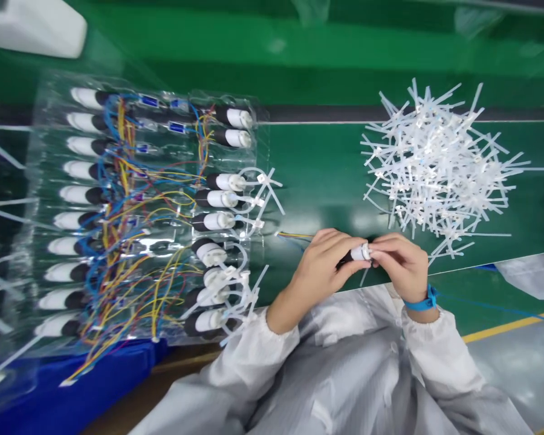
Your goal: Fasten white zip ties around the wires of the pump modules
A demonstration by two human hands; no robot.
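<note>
My left hand [317,266] is closed round a small white-and-black cylindrical part [359,252], near the bench's front edge. Yellow and blue wires [294,235] trail from under that hand to the left, ending in a small pale connector. At the part's white end my right hand [403,261] is pinched; its fingertips hide what lies between them. Below the fingers a short piece of pale tube [364,277] shows. A blue strap [421,301] circles my right wrist.
On the left, a clear plastic tray [259,142] holds rows of similar wired parts, some at its near right with white tubes on their ends. A heap of white branched tube pieces [435,163] lies on the green bench [317,163] at right. Below the tray is something blue [118,374].
</note>
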